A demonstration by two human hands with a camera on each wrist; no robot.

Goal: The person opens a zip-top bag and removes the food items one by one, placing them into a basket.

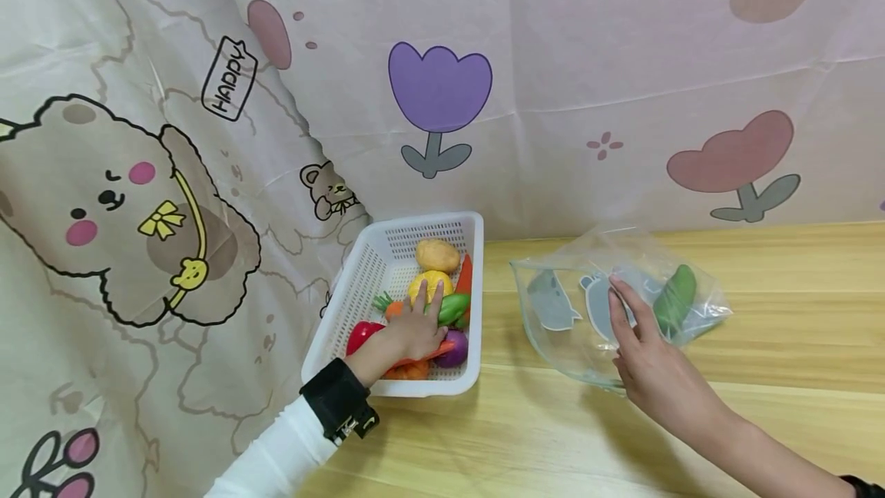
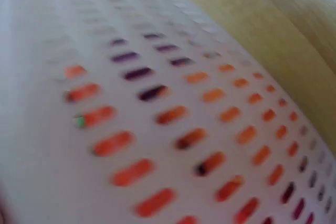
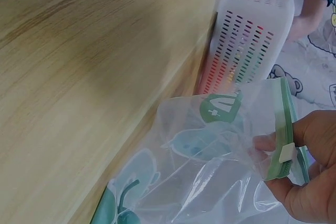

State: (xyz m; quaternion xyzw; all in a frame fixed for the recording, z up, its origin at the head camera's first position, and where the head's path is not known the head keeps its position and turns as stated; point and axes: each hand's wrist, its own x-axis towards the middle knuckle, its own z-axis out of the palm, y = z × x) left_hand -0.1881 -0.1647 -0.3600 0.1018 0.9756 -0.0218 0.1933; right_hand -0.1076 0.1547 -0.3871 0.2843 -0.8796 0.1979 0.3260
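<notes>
My left hand reaches into a white plastic basket, palm down with fingers spread over toy vegetables. Its fingertips lie by a long green vegetable and a yellow one; what lies under the palm is hidden. In the right wrist view my right hand pinches the green zip edge of a clear zip bag, near its white slider. Through the bag's film in the head view shows a green, cucumber-like vegetable. The left wrist view shows the slotted basket wall, blurred.
A potato, a red pepper, a purple round vegetable and orange pieces also lie in the basket. It stands on a wooden table, by a printed cloth hanging behind and at the left.
</notes>
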